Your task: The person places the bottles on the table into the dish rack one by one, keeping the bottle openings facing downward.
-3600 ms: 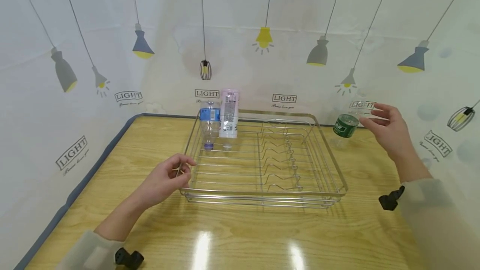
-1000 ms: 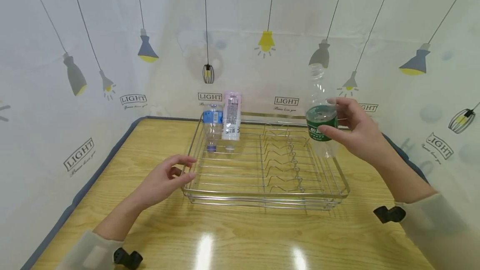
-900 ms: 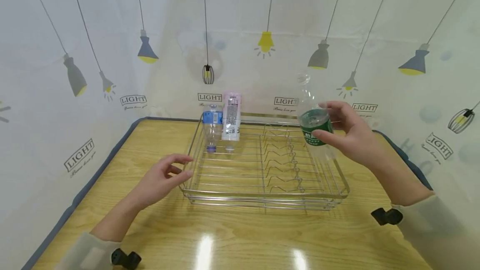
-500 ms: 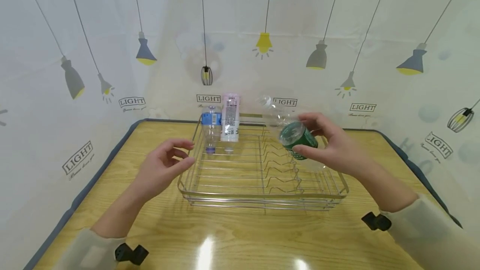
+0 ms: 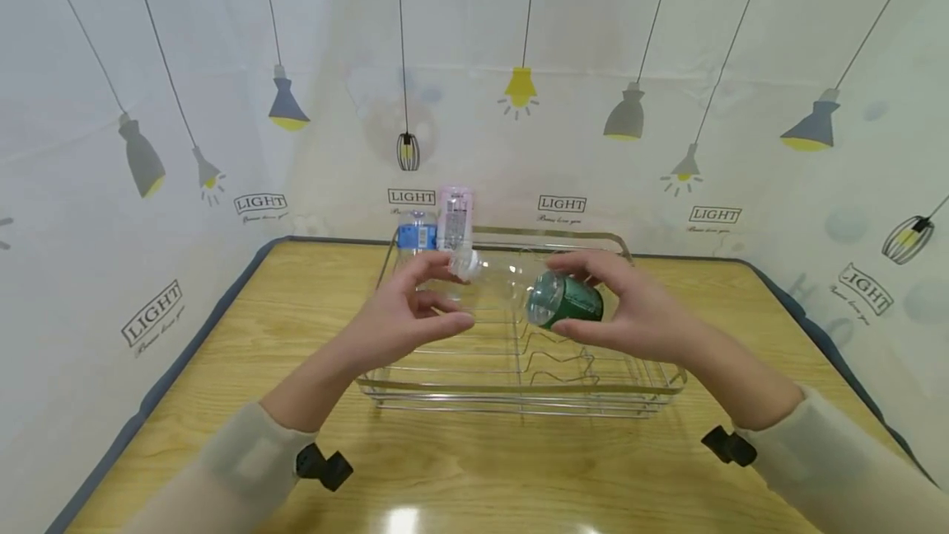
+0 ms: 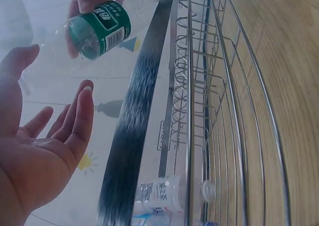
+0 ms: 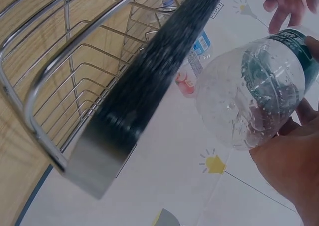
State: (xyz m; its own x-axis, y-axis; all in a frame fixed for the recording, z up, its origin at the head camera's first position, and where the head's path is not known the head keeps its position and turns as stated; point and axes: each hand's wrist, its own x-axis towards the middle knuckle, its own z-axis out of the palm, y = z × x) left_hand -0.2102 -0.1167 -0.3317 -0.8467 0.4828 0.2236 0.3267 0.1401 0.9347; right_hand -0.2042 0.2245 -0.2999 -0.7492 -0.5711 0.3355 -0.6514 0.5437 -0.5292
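A clear plastic bottle with a green label (image 5: 567,302) lies nearly level above the wire dish rack (image 5: 519,390), its neck pointing left. My right hand (image 5: 641,311) grips it around the label, thumb on the near side and fingers on the far side. My left hand (image 5: 396,316) is at the neck end with thumb and fingers spread apart; in the left wrist view the left hand's fingers (image 6: 82,116) stand clear of the label. Droplets show inside the bottle's base (image 7: 239,96) in the right wrist view.
At the rack's back left, a clear bottle with a blue label (image 5: 418,236) and a pink-and-white bottle (image 5: 455,217) stand upside down side by side. Wavy wire dividers (image 5: 556,353) fill the rack's right half. Behind the wooden table (image 5: 474,468) hangs a lamp-patterned cloth (image 5: 474,105).
My right hand has taken the green-label bottle from right of the rack, carried it left over the rack and tipped it sideways. My left hand has moved right, from the rack's left side to the neck.
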